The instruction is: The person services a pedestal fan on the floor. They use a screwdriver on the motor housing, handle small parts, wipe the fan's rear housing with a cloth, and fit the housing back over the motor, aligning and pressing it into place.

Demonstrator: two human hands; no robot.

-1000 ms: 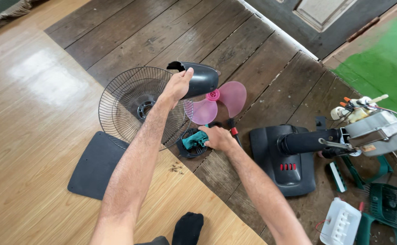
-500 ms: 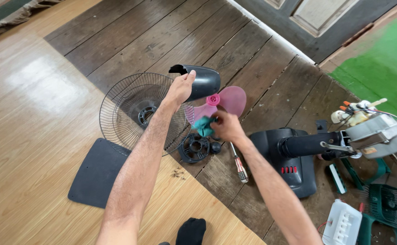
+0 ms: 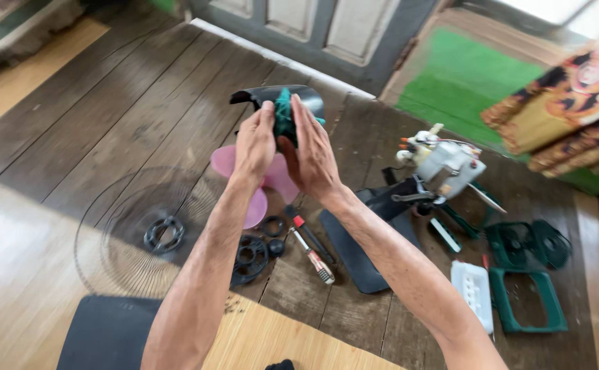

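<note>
while flat, hands [image 3: 285, 147] around black cover [image 3: 279, 99]

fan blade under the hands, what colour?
Translucent pink fan blade, lying on the floor below the left hand and right hand; seen in the head view.

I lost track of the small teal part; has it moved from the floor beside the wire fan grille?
Yes. The small teal part now sits up between both hands against the black housing, above the wire fan grille.

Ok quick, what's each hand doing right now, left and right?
Left hand: fingers on the black fan cover, holding it up.
Right hand: fingers pressing the teal cloth against that cover.
</note>
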